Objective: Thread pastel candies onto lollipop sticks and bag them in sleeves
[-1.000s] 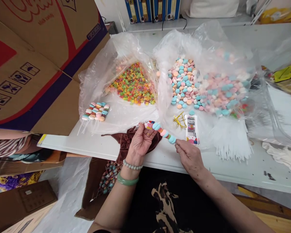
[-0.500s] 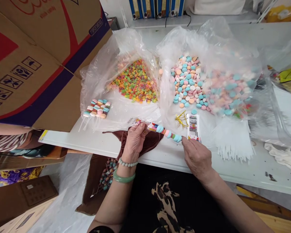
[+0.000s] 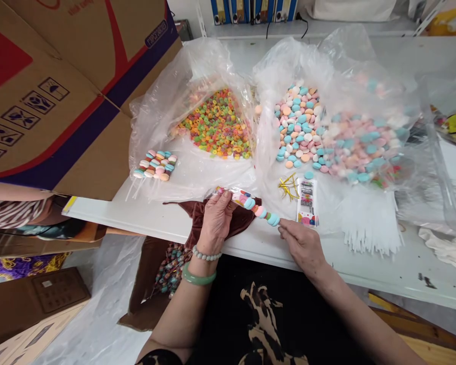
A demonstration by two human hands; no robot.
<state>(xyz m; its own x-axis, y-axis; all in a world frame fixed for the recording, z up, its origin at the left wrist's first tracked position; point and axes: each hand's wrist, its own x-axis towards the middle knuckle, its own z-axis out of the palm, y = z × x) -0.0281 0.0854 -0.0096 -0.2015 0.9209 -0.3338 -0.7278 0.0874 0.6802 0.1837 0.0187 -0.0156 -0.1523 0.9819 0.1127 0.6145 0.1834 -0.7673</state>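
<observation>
My left hand is closed on a clear printed wrapper above the table's front edge. A candy skewer with blue, pink and gummy pieces reaches from the wrapper toward the right, its upper part inside the wrapper. My right hand pinches the skewer's lower end. Just beyond my right hand lie a flat printed packet and gold twist ties. A group of filled skewers rests on plastic at the left.
Behind are bags of gummy rings and pastel candies. White sticks lie at the right. A large cardboard box stands left; a brown cloth hangs over the edge. Another person's arm shows at far left.
My right hand has moved slightly left and down, and more of the candy skewer's upper part sits within the wrapper. The view has shifted a little.
</observation>
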